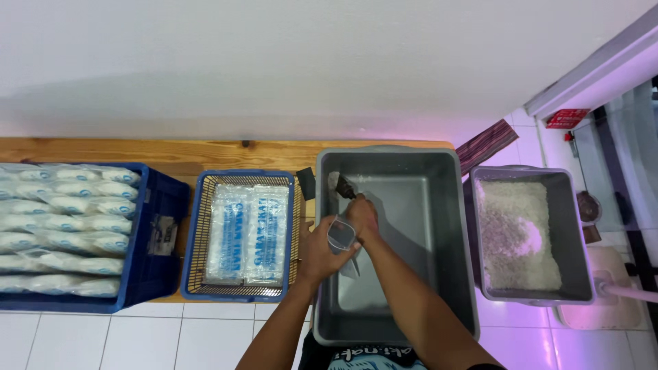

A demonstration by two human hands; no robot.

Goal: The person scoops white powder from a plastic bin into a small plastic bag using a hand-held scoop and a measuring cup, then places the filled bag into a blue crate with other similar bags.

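Bright even light, pink-purple tint at right, sharp, slight edge distortion

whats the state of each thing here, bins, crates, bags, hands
middle grey tub: nearly empty, small white heap in its far left corner
right grey tub: holds white grains
blue basket: holds flat printed bags
blue crate: packed with filled bags
clear plastic bag: held open over the middle tub
left hand: gripping the bag
right hand: holds a scoop at the bag's mouth
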